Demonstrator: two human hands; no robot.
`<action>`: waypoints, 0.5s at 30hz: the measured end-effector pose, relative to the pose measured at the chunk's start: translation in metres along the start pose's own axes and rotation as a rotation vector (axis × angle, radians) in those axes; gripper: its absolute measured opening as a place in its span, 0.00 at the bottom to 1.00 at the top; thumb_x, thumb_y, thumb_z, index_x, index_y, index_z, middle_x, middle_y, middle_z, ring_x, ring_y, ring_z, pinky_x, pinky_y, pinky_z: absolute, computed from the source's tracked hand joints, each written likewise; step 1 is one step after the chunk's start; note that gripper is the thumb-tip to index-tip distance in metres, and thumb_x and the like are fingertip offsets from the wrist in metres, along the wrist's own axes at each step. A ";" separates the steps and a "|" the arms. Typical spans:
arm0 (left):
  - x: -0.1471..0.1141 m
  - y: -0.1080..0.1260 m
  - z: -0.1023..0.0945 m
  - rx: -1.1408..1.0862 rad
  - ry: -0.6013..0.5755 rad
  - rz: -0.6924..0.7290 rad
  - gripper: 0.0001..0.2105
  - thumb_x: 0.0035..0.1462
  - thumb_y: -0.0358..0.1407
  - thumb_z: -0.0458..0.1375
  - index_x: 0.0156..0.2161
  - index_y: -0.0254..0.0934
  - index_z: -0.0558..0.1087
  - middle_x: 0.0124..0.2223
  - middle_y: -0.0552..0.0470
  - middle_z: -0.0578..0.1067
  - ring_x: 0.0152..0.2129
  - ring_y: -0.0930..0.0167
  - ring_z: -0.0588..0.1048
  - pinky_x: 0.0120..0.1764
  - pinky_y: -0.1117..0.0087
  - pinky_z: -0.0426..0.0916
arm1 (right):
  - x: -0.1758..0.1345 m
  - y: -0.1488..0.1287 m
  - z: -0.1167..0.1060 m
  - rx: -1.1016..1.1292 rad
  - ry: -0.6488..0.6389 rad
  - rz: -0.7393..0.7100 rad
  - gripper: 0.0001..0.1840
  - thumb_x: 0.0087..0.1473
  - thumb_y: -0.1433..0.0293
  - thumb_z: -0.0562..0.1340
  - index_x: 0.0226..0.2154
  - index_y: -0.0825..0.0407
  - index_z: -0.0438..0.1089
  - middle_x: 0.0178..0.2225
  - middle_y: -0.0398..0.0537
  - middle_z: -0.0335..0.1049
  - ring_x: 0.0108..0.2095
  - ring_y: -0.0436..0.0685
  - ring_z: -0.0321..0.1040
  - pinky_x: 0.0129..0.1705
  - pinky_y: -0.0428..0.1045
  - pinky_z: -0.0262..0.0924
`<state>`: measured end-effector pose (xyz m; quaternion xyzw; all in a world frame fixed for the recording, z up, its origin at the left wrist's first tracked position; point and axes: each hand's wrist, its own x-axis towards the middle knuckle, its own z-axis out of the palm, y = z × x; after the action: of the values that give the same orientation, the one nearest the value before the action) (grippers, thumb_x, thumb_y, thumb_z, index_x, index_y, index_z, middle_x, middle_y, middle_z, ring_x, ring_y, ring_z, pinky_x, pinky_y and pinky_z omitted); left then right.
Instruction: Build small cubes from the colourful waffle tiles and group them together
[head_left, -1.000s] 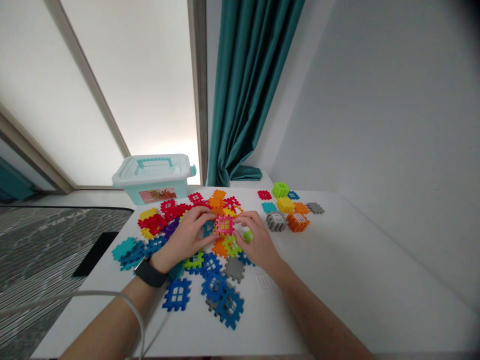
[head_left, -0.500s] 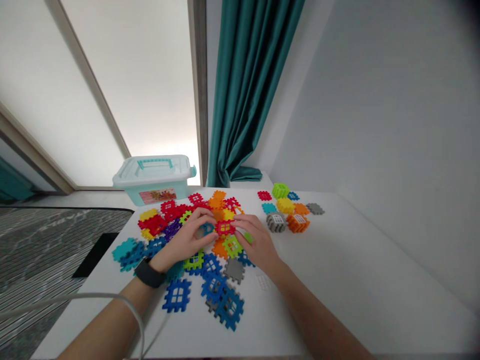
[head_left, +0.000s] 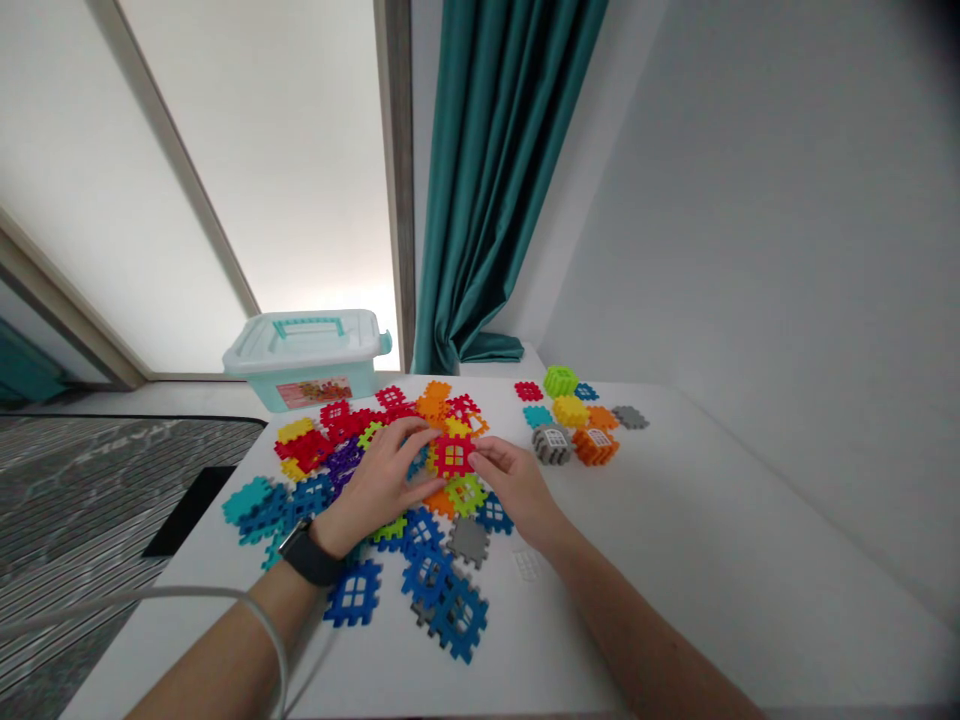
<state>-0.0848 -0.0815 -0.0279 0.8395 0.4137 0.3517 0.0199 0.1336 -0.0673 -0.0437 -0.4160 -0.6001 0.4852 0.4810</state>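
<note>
A red interlocking plastic tile (head_left: pixel 442 468) with a window opening is lifted in front of me, its face toward me. My right hand (head_left: pixel 517 485) pinches its right edge between thumb and fingers. On the other side, my left hand (head_left: pixel 390 470) curves around the tile, index finger near its upper left corner and thumb near its lower left. Yellow teeth show along the tile's left edge; whether they belong to a joined piece I cannot tell. Below lie a lime-green tile (head_left: pixel 466 494) and a grey tile (head_left: pixel 469 541).
Loose blue tiles (head_left: pixel 459 612), red tiles (head_left: pixel 307 450) and turquoise tiles (head_left: pixel 247 498) spread over the white table (head_left: pixel 675 580). A lidded box (head_left: pixel 251 385) stands at the back left. Assembled grey (head_left: pixel 551 460) and orange blocks (head_left: pixel 596 455) sit at right. A cable (head_left: pixel 255 605) arches at lower left.
The red tile has tipped up and now faces me more squarely. My right hand has shifted slightly right, its fingers closer together, uncovering a blue tile below it.
</note>
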 end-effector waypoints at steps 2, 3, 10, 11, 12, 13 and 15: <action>0.000 -0.001 0.000 0.017 -0.001 0.012 0.23 0.58 0.39 0.66 0.57 0.40 0.67 0.55 0.40 0.69 0.53 0.55 0.69 0.54 0.51 0.68 | -0.002 -0.001 0.001 -0.023 -0.018 -0.008 0.11 0.57 0.61 0.63 0.38 0.50 0.74 0.35 0.47 0.79 0.35 0.57 0.75 0.41 0.53 0.71; 0.000 -0.002 0.000 0.015 0.000 0.013 0.22 0.58 0.39 0.66 0.56 0.41 0.68 0.55 0.40 0.69 0.53 0.55 0.69 0.54 0.51 0.68 | -0.003 -0.002 0.001 -0.073 -0.009 -0.040 0.12 0.58 0.61 0.62 0.41 0.50 0.73 0.36 0.48 0.78 0.36 0.57 0.76 0.42 0.54 0.72; 0.002 -0.006 0.000 -0.127 0.033 -0.051 0.19 0.61 0.42 0.63 0.54 0.42 0.68 0.53 0.42 0.68 0.52 0.58 0.70 0.54 0.52 0.69 | -0.007 -0.012 -0.006 -0.702 -0.034 -0.635 0.22 0.60 0.69 0.61 0.57 0.48 0.67 0.59 0.55 0.68 0.61 0.64 0.62 0.63 0.65 0.58; 0.002 -0.005 0.000 -0.146 0.034 -0.057 0.18 0.61 0.42 0.63 0.54 0.42 0.68 0.53 0.43 0.68 0.51 0.58 0.70 0.54 0.52 0.69 | -0.007 -0.013 -0.007 -0.753 -0.053 -0.669 0.22 0.60 0.70 0.61 0.57 0.48 0.67 0.59 0.55 0.68 0.61 0.64 0.62 0.63 0.65 0.59; 0.002 -0.005 0.000 -0.161 0.032 -0.060 0.18 0.61 0.42 0.63 0.54 0.42 0.68 0.53 0.43 0.68 0.51 0.58 0.70 0.54 0.52 0.69 | -0.008 -0.014 -0.008 -0.793 -0.064 -0.686 0.21 0.61 0.70 0.61 0.56 0.48 0.67 0.59 0.56 0.68 0.60 0.64 0.62 0.62 0.65 0.60; 0.003 -0.004 0.000 -0.173 0.028 -0.063 0.18 0.61 0.42 0.63 0.54 0.42 0.68 0.53 0.43 0.67 0.51 0.59 0.70 0.55 0.53 0.69 | -0.008 -0.014 -0.008 -0.822 -0.069 -0.693 0.20 0.61 0.71 0.60 0.56 0.48 0.68 0.59 0.56 0.68 0.60 0.64 0.63 0.62 0.66 0.60; 0.002 -0.001 -0.001 -0.187 0.019 -0.066 0.17 0.62 0.41 0.62 0.54 0.42 0.68 0.53 0.44 0.67 0.52 0.59 0.70 0.55 0.53 0.69 | -0.008 -0.014 -0.009 -0.853 -0.072 -0.691 0.18 0.62 0.71 0.60 0.55 0.49 0.68 0.58 0.56 0.69 0.60 0.65 0.63 0.61 0.66 0.61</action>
<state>-0.0851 -0.0790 -0.0265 0.8167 0.4066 0.3956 0.1058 0.1432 -0.0759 -0.0308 -0.3359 -0.8613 0.0268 0.3804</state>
